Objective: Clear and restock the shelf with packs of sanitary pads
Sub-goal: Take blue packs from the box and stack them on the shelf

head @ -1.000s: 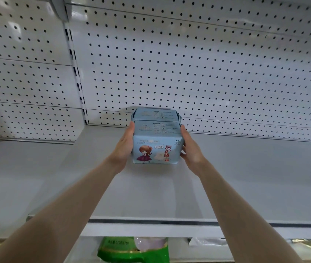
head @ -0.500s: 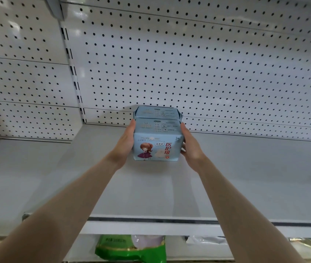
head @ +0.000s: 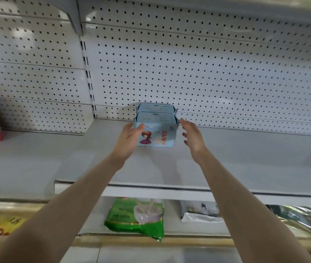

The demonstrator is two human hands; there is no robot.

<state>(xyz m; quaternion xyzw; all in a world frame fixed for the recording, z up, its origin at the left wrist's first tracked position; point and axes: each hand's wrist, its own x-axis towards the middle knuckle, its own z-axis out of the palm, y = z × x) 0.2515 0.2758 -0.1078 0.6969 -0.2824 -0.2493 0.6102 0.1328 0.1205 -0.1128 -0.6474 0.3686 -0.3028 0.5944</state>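
I have nothing in either hand. My left hand (head: 130, 138) lies with straight fingers against the front pack's (head: 158, 133) left side, and my right hand (head: 192, 137) hangs relaxed just clear of its right side. Between them the front pack and the back pack (head: 155, 107) stand on the shelf (head: 245, 158). Pulling my left hand away carelessly could drag the front pack askew or tip it.

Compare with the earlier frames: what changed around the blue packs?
Both hands opened and drew back from the front pack: the right hand is clear of it; the left hand overlaps its left edge, contact unclear. The front pack and the rear pack stayed on the shelf, one behind the other.
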